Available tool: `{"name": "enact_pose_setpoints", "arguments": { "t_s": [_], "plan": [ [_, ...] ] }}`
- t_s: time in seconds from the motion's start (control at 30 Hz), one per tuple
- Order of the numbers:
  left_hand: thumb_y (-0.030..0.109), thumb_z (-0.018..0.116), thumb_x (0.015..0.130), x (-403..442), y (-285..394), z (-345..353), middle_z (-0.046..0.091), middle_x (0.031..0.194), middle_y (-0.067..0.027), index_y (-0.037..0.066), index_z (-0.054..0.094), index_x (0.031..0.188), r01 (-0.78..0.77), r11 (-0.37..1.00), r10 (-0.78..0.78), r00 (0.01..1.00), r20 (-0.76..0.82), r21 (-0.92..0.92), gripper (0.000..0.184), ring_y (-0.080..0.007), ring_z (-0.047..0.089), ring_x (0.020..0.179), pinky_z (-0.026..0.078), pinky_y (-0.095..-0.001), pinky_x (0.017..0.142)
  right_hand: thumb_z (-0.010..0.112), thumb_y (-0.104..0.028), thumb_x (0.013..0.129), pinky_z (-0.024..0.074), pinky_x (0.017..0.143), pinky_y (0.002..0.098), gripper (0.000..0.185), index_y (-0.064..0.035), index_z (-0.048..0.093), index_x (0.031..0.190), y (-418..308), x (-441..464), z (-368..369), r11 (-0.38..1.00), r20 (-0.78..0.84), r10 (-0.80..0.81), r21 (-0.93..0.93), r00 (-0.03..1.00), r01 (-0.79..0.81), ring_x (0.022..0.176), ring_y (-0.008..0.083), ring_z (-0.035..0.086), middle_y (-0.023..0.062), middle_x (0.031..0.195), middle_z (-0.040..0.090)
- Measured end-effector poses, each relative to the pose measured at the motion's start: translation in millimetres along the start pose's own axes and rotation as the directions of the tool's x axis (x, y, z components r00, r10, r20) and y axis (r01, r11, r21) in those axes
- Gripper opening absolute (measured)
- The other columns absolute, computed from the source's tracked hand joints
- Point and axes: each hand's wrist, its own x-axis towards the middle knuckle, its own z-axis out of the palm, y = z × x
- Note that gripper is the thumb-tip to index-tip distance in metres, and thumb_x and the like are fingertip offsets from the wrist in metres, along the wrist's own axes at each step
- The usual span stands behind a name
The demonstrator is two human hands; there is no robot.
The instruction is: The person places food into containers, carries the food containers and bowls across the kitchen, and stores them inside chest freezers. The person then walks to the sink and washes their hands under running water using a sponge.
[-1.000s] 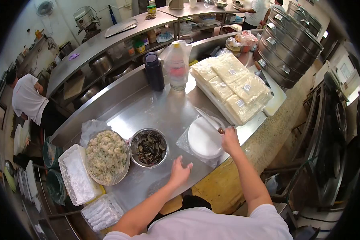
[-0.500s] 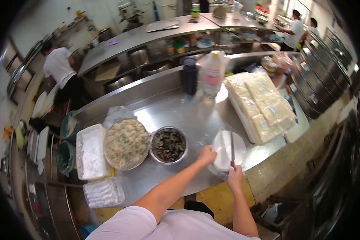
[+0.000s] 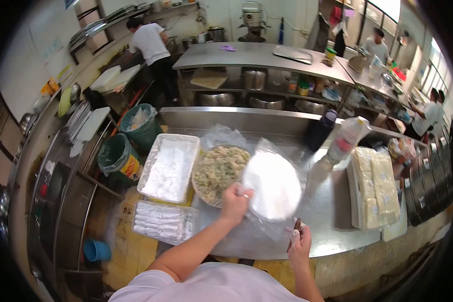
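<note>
My left hand (image 3: 235,204) grips the near left edge of a round white stack (image 3: 273,186), which is tilted up in a clear plastic sheet above the steel worktop. The stack hides the bowl of dark pieces. In my right hand (image 3: 300,240) is a brown handle (image 3: 295,231); the blade cannot be made out. Left of the stack is a bowl of pale, green-flecked filling (image 3: 219,171). Beside that bowl stands a tub of white powder (image 3: 170,166), with a clear tray of white-dusted rolls (image 3: 162,224) nearer me.
A dark bottle (image 3: 321,132) and a clear bottle (image 3: 345,141) stand at the back right. Wrapped yellowish packs (image 3: 375,186) lie farther right, beside metal steamers (image 3: 435,181). Two green bins (image 3: 120,155) are at the left. Other people work beyond the counter.
The round white stack has been lifted from the worktop and moved left by my left hand, over the dark bowl. My right hand has kept hold of the handle. The view has swung left.
</note>
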Motion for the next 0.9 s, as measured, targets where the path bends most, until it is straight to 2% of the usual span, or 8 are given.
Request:
{"name": "enact_pose_setpoints", "arguments": {
  "t_s": [0.03, 0.1, 0.33, 0.53, 0.63, 0.73, 0.8, 0.9],
  "plan": [
    [-0.001, 0.074, 0.083, 18, 4, -32, 0.049, 0.072, 0.0041, 0.009, 0.049, 0.073, 0.014, 0.990, -0.024, 0.997, -0.069, -0.140, 0.028, -0.0107, 0.045, 0.069, 0.043, -0.0301, 0.063, 0.047, -0.013, 0.107, 0.0404, 0.058, 0.0205, 0.026, -0.0041, 0.051, 0.131, -11, 7, 22, 1.000, 0.040, 0.015, 0.018, 0.999, -0.016, 0.066, 0.0028, 0.047, 0.0063, 0.101, 0.067],
    [-0.006, 0.071, 0.084, 52, 22, -97, 0.048, 0.074, 0.0051, 0.013, 0.045, 0.072, -0.086, 0.987, 0.046, 0.961, -0.274, -0.134, 0.033, -0.0097, 0.045, 0.068, 0.043, -0.0275, 0.062, 0.047, -0.013, 0.107, 0.0387, 0.056, 0.0200, 0.028, -0.0045, 0.051, 0.133, -10, 21, 65, 0.999, 0.100, -0.007, 0.037, 0.995, 0.004, 0.064, 0.0022, 0.046, 0.0058, 0.101, 0.067],
    [-0.011, 0.062, 0.087, 145, 58, -294, 0.052, 0.078, 0.0031, 0.012, 0.047, 0.077, -0.264, 0.933, 0.152, 0.905, -0.398, -0.244, 0.030, -0.0081, 0.048, 0.065, 0.038, -0.0235, 0.058, 0.048, -0.012, 0.107, 0.0552, 0.073, 0.0289, 0.020, -0.0015, 0.051, 0.123, 29, 30, 201, 0.996, 0.266, -0.012, -0.084, 0.964, 0.036, 0.085, 0.0121, 0.063, 0.0075, 0.102, 0.063],
    [-0.011, 0.061, 0.088, 193, 46, -340, 0.062, 0.088, -0.0031, 0.002, 0.060, 0.096, -0.114, 0.857, -0.063, 0.944, -0.323, -0.502, 0.015, -0.0124, 0.057, 0.072, 0.046, -0.0278, 0.064, 0.050, -0.012, 0.106, 0.0559, 0.074, 0.0303, 0.016, -0.0012, 0.050, 0.117, 15, 1, 281, 0.978, 0.216, 0.205, -0.001, 0.955, -0.210, 0.085, 0.0141, 0.064, 0.0070, 0.100, 0.060],
    [-0.008, 0.063, 0.089, 199, 20, -355, 0.065, 0.094, -0.0060, -0.002, 0.062, 0.104, -0.032, 0.915, -0.109, 0.941, -0.321, -0.403, 0.017, -0.0163, 0.062, 0.082, 0.050, -0.0304, 0.071, 0.053, -0.011, 0.104, 0.0533, 0.075, 0.0330, 0.015, -0.0008, 0.052, 0.115, 20, -9, 285, 0.973, 0.173, 0.184, -0.170, 0.968, -0.154, 0.085, 0.0174, 0.064, 0.0085, 0.101, 0.060],
    [0.002, 0.069, 0.088, 204, -31, -381, 0.068, 0.099, -0.0131, -0.004, 0.063, 0.110, 0.139, 0.990, -0.135, 0.932, -0.336, -0.013, 0.024, -0.0248, 0.065, 0.089, 0.052, -0.0360, 0.078, 0.055, -0.007, 0.099, 0.0499, 0.079, 0.0397, 0.014, 0.0004, 0.053, 0.111, 36, -28, 264, 0.877, 0.180, 0.043, -0.479, 0.983, 0.049, 0.088, 0.0291, 0.063, 0.0146, 0.101, 0.059],
    [0.011, 0.073, 0.086, 198, -35, -397, 0.068, 0.099, -0.0181, -0.004, 0.061, 0.111, 0.149, 0.928, -0.043, 0.953, -0.301, 0.340, 0.031, -0.0326, 0.066, 0.092, 0.052, -0.0410, 0.081, 0.057, -0.004, 0.096, 0.0471, 0.081, 0.0439, 0.014, 0.0013, 0.053, 0.109, 23, -49, 254, 0.755, 0.215, -0.049, -0.631, 0.975, 0.178, 0.092, 0.0386, 0.061, 0.0197, 0.101, 0.058],
    [0.021, 0.076, 0.085, 165, 16, -401, 0.067, 0.100, -0.0242, -0.004, 0.059, 0.114, 0.027, 0.722, 0.205, 0.946, -0.251, 0.691, 0.042, -0.0420, 0.064, 0.096, 0.051, -0.0477, 0.085, 0.058, -0.001, 0.091, 0.0473, 0.082, 0.0483, 0.016, 0.0005, 0.053, 0.107, 25, -76, 237, 0.703, 0.185, 0.078, -0.707, 0.980, 0.078, 0.092, 0.0457, 0.057, 0.0246, 0.102, 0.057]
  ]
}}
